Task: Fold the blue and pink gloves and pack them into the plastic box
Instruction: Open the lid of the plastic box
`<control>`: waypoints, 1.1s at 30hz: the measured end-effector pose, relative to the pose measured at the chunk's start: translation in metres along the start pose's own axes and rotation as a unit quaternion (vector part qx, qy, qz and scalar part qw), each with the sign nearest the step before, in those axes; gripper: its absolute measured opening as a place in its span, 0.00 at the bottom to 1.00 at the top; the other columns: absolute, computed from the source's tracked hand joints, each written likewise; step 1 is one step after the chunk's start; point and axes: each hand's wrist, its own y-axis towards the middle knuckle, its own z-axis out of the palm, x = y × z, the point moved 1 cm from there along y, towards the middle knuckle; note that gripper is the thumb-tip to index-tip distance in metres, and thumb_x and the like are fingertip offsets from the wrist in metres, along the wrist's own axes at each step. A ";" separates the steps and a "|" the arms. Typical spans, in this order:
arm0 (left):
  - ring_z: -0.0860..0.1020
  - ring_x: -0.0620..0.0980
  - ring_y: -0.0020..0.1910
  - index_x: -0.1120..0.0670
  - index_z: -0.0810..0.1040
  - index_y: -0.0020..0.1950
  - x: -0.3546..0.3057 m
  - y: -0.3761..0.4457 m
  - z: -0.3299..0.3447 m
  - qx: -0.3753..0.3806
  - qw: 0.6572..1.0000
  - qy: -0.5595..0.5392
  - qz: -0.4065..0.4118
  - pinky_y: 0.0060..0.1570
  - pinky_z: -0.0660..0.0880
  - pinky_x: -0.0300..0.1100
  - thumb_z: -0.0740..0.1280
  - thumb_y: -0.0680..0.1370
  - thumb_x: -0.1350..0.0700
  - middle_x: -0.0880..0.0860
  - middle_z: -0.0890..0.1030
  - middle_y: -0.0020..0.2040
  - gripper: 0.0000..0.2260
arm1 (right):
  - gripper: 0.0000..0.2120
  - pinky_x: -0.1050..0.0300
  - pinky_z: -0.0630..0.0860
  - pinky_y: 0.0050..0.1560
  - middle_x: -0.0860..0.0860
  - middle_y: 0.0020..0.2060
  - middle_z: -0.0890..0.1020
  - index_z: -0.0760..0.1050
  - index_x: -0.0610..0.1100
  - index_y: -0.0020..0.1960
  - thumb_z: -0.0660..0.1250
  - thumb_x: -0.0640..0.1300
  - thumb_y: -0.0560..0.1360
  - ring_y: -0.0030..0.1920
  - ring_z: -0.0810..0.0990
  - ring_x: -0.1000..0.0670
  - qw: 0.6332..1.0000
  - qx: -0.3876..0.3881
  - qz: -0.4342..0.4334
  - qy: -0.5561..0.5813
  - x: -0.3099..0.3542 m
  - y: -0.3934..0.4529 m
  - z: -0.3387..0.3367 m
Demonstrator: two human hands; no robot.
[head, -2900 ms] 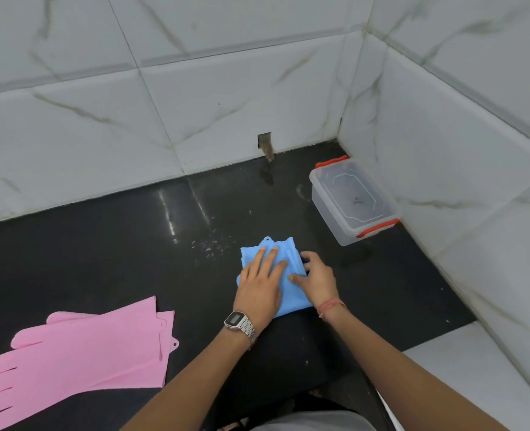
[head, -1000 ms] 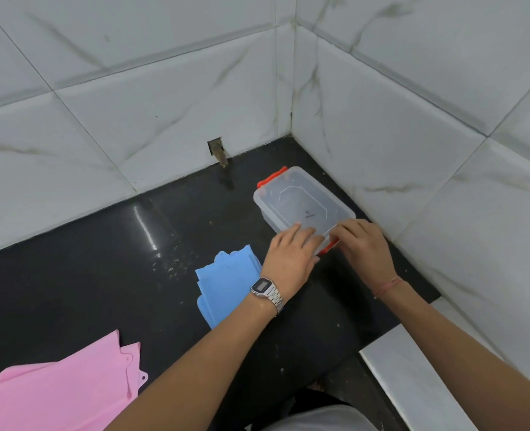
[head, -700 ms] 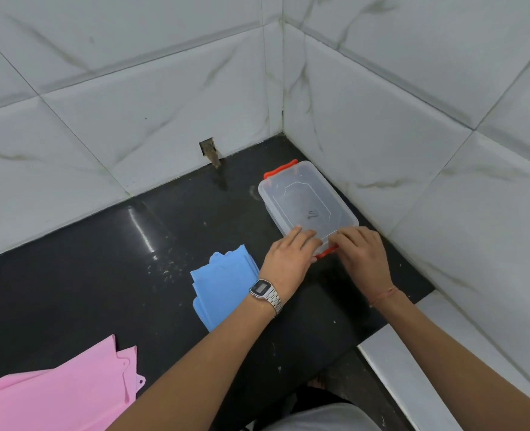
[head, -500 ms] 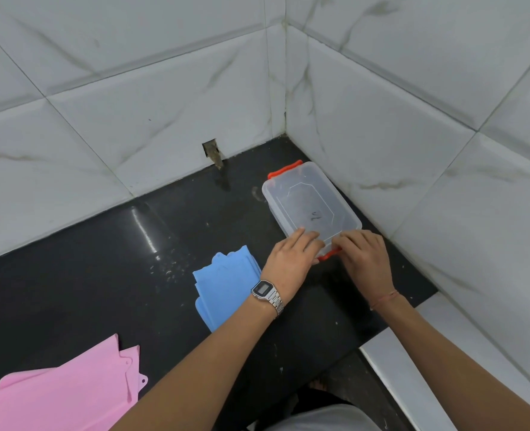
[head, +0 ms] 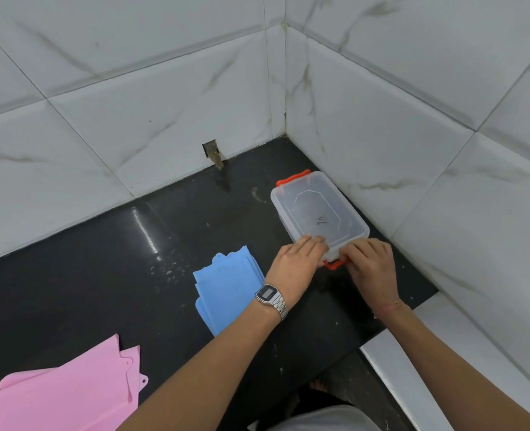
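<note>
The plastic box (head: 319,213) sits on the black counter (head: 102,275) in the corner, its right side just beside the white tiled wall (head: 413,135), with its clear lid (head: 316,206) on. It has 2 orange latches: the far one (head: 293,178) lies flat at the back end, the near one (head: 335,264) shows between the 2 hands.

The left hand (head: 294,265) rests on the box's near left corner with fingers laid fairly straight over the lid edge, gripping nothing that can be seen. The right hand (head: 372,262) has its fingers curled down over the near end beside the orange latch; whether they pinch the latch or only press on it I cannot tell. A metal watch (head: 271,298) is on the left wrist, a thin red thread (head: 388,307) on the right.

The folded blue gloves (head: 226,290) lie on the counter just left of the left forearm, near the box but apart from it. The pink gloves (head: 64,396) lie flat and unfolded at the lower left, well apart from the box. A small broken gap (head: 212,152) shows at the base of the back wall.
</note>
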 end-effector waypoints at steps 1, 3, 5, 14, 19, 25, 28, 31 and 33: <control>0.77 0.54 0.63 0.54 0.78 0.59 -0.001 -0.001 0.001 0.001 1.000 0.001 0.000 0.53 0.78 0.49 0.74 0.72 0.56 0.54 0.79 0.63 0.16 | 0.05 0.54 0.69 0.47 0.48 0.39 0.82 0.79 0.42 0.40 0.73 0.42 0.69 0.43 0.80 0.44 1.000 0.002 0.000 0.001 0.000 -0.001 -0.001; 0.77 0.53 0.63 0.53 0.78 0.59 -0.004 -0.003 0.002 -0.001 1.000 0.005 -0.002 0.52 0.78 0.47 0.74 0.72 0.54 0.52 0.79 0.63 0.16 | 0.05 0.52 0.72 0.46 0.47 0.40 0.81 0.79 0.42 0.40 0.73 0.42 0.69 0.43 0.79 0.45 1.000 0.000 0.001 0.005 0.000 -0.004 -0.003; 0.78 0.51 0.62 0.52 0.79 0.58 -0.005 -0.005 0.004 -0.011 1.000 0.011 -0.009 0.50 0.77 0.45 0.75 0.72 0.53 0.51 0.80 0.62 0.16 | 0.05 0.52 0.73 0.47 0.46 0.42 0.82 0.79 0.41 0.41 0.74 0.41 0.68 0.45 0.80 0.45 1.000 -0.003 0.011 0.011 -0.001 -0.011 -0.005; 0.79 0.51 0.61 0.52 0.80 0.59 -0.008 -0.008 0.006 -0.041 0.999 0.005 -0.007 0.53 0.76 0.45 0.73 0.73 0.52 0.51 0.81 0.61 0.15 | 0.17 0.43 0.72 0.60 0.43 0.55 0.81 0.82 0.41 0.51 0.70 0.26 0.67 0.58 0.78 0.41 0.990 0.031 0.124 0.050 -0.011 -0.034 -0.017; 0.79 0.49 0.60 0.49 0.80 0.58 -0.019 -0.014 0.006 -0.055 0.998 0.006 0.033 0.54 0.74 0.45 0.67 0.77 0.47 0.47 0.81 0.61 0.12 | 0.10 0.53 0.63 0.65 0.50 0.62 0.75 0.75 0.48 0.59 0.60 0.44 0.78 0.63 0.72 0.49 0.975 0.024 0.195 0.104 -0.003 0.029 -0.024; 0.80 0.49 0.45 0.50 0.81 0.49 -0.006 -0.004 -0.008 -0.055 0.997 -0.049 0.032 0.46 0.73 0.45 0.60 0.80 0.50 0.47 0.83 0.47 0.11 | 0.29 0.43 0.57 0.72 0.46 0.77 0.59 0.57 0.51 0.76 0.52 0.62 0.79 0.76 0.59 0.45 0.961 0.232 0.150 -0.029 0.005 0.083 0.009; 0.78 0.46 0.38 0.50 0.79 0.47 0.016 0.011 -0.021 -0.122 0.988 -0.082 -0.037 0.39 0.74 0.44 0.62 0.79 0.52 0.46 0.81 0.42 0.07 | 0.35 0.45 0.47 0.75 0.45 0.79 0.48 0.43 0.49 0.79 0.41 0.66 0.77 0.78 0.46 0.44 0.937 0.327 0.067 -0.107 0.006 0.076 0.030; 0.77 0.46 0.41 0.49 0.78 0.51 0.044 0.031 -0.027 -0.146 0.980 -0.082 -0.104 0.39 0.74 0.42 0.62 0.78 0.52 0.47 0.80 0.47 0.06 | 0.38 0.47 0.41 0.75 0.45 0.79 0.47 0.41 0.48 0.79 0.35 0.67 0.75 0.78 0.45 0.46 0.940 0.326 0.052 -0.087 0.003 0.074 0.036; 0.77 0.48 0.48 0.50 0.77 0.59 0.064 0.049 -0.025 -0.107 0.980 -0.084 -0.144 0.44 0.72 0.40 0.62 0.78 0.50 0.50 0.79 0.54 0.11 | 0.36 0.49 0.41 0.75 0.46 0.79 0.47 0.42 0.48 0.79 0.38 0.66 0.77 0.78 0.45 0.47 0.941 0.330 0.028 -0.076 0.003 0.075 0.038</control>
